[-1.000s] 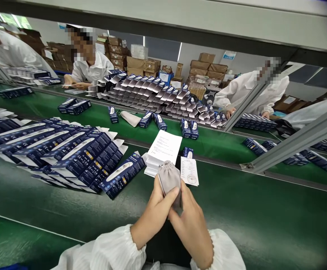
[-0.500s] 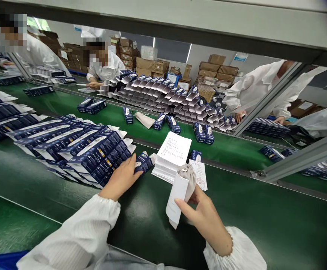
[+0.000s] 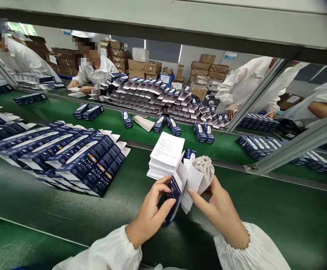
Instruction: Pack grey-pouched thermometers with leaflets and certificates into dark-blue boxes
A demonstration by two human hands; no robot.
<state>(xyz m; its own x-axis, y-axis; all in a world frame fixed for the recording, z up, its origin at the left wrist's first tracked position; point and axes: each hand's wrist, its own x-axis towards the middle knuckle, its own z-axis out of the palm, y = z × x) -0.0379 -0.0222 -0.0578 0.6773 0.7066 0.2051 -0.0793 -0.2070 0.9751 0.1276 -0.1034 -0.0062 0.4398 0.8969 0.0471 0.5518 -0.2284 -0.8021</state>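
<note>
- Closest in, on the near side of the paper stack (image 3: pixel 167 152), the left hand (image 3: pixel 150 213) is part-curled, thumb and fingers pinching a blue box (image 3: pixel 175 187) tipped up on a slant, pale flap showing at the top.
- Right hand (image 3: pixel 219 212) is also part-closed, just near-right of the stack: it's got a gray pouch (image 3: pixel 206 170) with a gathered neck, plus a folded white paper (image 3: pixel 193 183) against it, thumb pressing on the paper.
- Pouch and paper are right beside the box's flap; honestly can't tell if they're touching it.
- All this is above a dark green bench (image 3: pixel 39 208), which the paper stack sits on.
- Left of the stack, well apart: a big slanted pile of long boxes (image 3: pixel 81 161) in blue, white flaps poking out.
- Just right of the stack there's a small box (image 3: pixel 190 153), partly hidden.
- Beyond the stack, a green belt (image 3: pixel 111 127) carries another pouch (image 3: pixel 143 122) lying flat and several loose boxes (image 3: pixel 174 126).
- Farther past the stack, a wide heap of open-ended boxes (image 3: pixel 157 97).
- Way back, one co-worker (image 3: pixel 95 69) in white is left of the stack, another (image 3: pixel 243 84) right, with brown cartons (image 3: pixel 137 67) piled up behind.
</note>
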